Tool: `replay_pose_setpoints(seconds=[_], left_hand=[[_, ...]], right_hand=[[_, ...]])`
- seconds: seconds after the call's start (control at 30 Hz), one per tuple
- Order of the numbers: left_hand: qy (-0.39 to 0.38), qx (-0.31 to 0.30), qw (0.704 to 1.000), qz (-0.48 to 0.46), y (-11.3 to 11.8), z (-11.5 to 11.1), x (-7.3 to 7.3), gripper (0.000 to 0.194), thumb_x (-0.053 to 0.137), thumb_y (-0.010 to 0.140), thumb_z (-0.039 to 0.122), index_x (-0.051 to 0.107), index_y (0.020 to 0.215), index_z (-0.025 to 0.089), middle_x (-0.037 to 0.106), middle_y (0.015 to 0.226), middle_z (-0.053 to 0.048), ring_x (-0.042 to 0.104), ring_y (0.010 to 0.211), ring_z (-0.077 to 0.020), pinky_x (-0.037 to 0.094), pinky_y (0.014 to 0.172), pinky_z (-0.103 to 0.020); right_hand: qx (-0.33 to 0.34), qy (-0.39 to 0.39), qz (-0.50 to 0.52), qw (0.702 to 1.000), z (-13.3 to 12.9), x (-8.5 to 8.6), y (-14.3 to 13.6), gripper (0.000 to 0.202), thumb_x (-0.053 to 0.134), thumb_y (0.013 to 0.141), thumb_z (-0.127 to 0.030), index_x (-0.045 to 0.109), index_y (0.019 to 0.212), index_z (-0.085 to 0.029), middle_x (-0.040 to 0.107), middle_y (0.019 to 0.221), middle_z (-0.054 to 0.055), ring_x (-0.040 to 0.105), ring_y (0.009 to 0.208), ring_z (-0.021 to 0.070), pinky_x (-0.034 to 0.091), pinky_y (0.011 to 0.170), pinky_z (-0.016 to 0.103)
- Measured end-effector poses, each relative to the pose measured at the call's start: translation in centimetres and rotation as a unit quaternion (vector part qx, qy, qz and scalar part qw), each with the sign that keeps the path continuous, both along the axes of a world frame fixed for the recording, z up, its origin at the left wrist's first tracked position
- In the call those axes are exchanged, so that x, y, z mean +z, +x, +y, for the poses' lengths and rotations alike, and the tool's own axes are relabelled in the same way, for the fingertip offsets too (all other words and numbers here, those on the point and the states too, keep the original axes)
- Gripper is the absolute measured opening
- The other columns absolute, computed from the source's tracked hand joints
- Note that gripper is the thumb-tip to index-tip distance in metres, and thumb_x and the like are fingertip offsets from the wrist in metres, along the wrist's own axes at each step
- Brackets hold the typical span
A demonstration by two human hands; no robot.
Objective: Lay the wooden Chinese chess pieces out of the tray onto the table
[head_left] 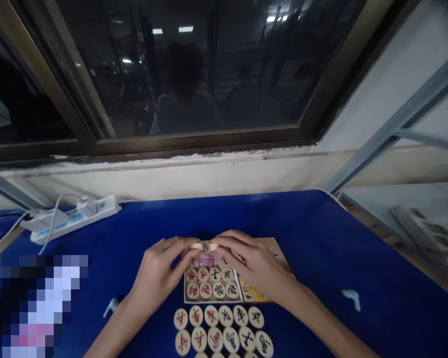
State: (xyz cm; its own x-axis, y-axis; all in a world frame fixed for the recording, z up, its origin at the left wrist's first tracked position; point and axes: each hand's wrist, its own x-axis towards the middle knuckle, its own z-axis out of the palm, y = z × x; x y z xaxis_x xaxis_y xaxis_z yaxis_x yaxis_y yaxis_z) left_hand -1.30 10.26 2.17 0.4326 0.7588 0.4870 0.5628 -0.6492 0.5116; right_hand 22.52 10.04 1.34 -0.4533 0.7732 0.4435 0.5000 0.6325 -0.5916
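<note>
My left hand (157, 268) pinches a round wooden Chinese chess piece (196, 246) above the far part of an open box (213, 301). Beside it, my right hand (252, 256) pinches a second Chinese chess piece (213, 246), close to the first. Inside the box, pieces with red characters (205, 290) and black characters (218, 290) lie face up in rows. A patterned pink lining (208, 260) shows between the hands. Nearer to me, more pieces (211, 315) stand in rows on the blue table, cut off by the lower edge. My fingers partly cover the box's far end.
The box lid (269, 244) lies under my right hand, right of the box. A white power strip (97, 214) with cables is at the back left. Pale blue earbuds (351, 299) lie on either side of the blue table (306, 223). A dark window (194, 74) rises behind.
</note>
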Motion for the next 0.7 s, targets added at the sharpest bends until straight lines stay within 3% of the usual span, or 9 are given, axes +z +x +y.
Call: replay_pose_setpoints(seconds=[0.2, 0.3, 0.4, 0.53, 0.7], left_hand=[[-0.054, 0.044, 0.994, -0.086, -0.3, -2.8, 0.0, 0.018, 0.058, 0.100, 0.030, 0.068, 0.114, 0.026, 0.076, 0.101, -0.001, 0.071, 0.078, -0.0137, 0.057, 0.068, -0.025], [-0.057, 0.047, 0.994, -0.077, -0.2, -4.2, -1.0, 0.019, 0.056, 0.101, 0.026, 0.065, 0.117, 0.026, 0.073, 0.106, -0.003, 0.070, 0.084, -0.0141, 0.057, 0.072, -0.025], [-0.063, 0.034, 0.994, -0.077, 0.3, -5.3, -1.8, 0.024, 0.060, 0.098, 0.026, 0.063, 0.122, 0.029, 0.073, 0.107, -0.002, 0.070, 0.085, -0.0149, 0.059, 0.073, -0.027], [-0.062, 0.024, 0.995, -0.079, 0.9, -6.1, -2.0, 0.034, 0.063, 0.096, 0.027, 0.059, 0.130, 0.033, 0.074, 0.110, -0.004, 0.072, 0.094, -0.0194, 0.061, 0.078, -0.032], [-0.069, 0.012, 0.994, -0.087, 0.8, -6.2, -1.9, 0.029, 0.066, 0.095, 0.028, 0.063, 0.123, 0.035, 0.074, 0.107, -0.001, 0.070, 0.092, -0.0178, 0.059, 0.075, -0.031]], right_hand=[[-0.073, 0.046, 0.056, 0.995, -4.3, -1.0, 0.6, 0.034, 0.049, 0.102, -0.019, 0.059, 0.132, -0.033, 0.074, 0.102, 0.000, 0.072, 0.087, 0.0138, 0.060, 0.073, 0.026], [-0.072, 0.084, 0.061, 0.992, -5.7, -1.9, 0.9, 0.043, 0.052, 0.099, -0.013, 0.057, 0.134, -0.035, 0.075, 0.107, 0.000, 0.073, 0.095, 0.0149, 0.062, 0.081, 0.029], [-0.061, 0.089, 0.062, 0.992, -6.1, -2.2, 0.7, 0.045, 0.054, 0.097, -0.011, 0.059, 0.134, -0.037, 0.074, 0.113, 0.001, 0.072, 0.102, 0.0162, 0.063, 0.085, 0.030], [-0.064, 0.066, 0.098, 0.991, -6.3, -2.3, -0.3, 0.043, 0.058, 0.093, -0.014, 0.061, 0.131, -0.034, 0.075, 0.109, 0.000, 0.073, 0.095, 0.0157, 0.064, 0.080, 0.028], [-0.073, 0.132, 0.051, 0.987, -6.8, -2.9, -0.9, 0.051, 0.059, 0.093, -0.012, 0.054, 0.140, -0.033, 0.076, 0.109, -0.001, 0.073, 0.096, 0.0172, 0.063, 0.087, 0.034]])
